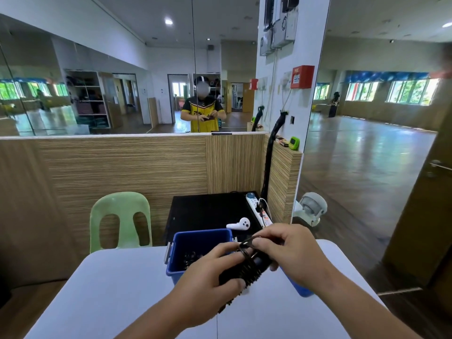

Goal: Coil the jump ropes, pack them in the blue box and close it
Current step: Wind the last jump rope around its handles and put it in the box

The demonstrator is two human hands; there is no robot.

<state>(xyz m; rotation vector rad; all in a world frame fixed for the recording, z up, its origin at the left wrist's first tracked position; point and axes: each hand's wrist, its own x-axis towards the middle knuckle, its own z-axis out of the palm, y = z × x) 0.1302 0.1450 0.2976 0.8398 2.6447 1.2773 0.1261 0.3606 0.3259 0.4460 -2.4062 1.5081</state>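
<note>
A: From the head camera, what is the left hand doing?

B: It is wrapped around a black jump rope bundle, thumb underneath and fingers curled over the top, pressing the handles and coils together above the white table.

A: And the right hand?

B: Its thumb and first fingers are drawn together in a pinch on a thin loop of the rope at the upper end of the bundle. The other fingers are bent loosely and I cannot tell whether they touch anything.

A: Where is the blue box?

B: On the table just behind the hands, open. Something dark and coiled lies at its bottom, but it is too dim to name surely. A blue piece, perhaps the lid, shows under the right wrist.

A: Anything else close by?

B: A green chair stands left of the table. Behind the box is a black stand with a white controller and a power strip on it.
</note>
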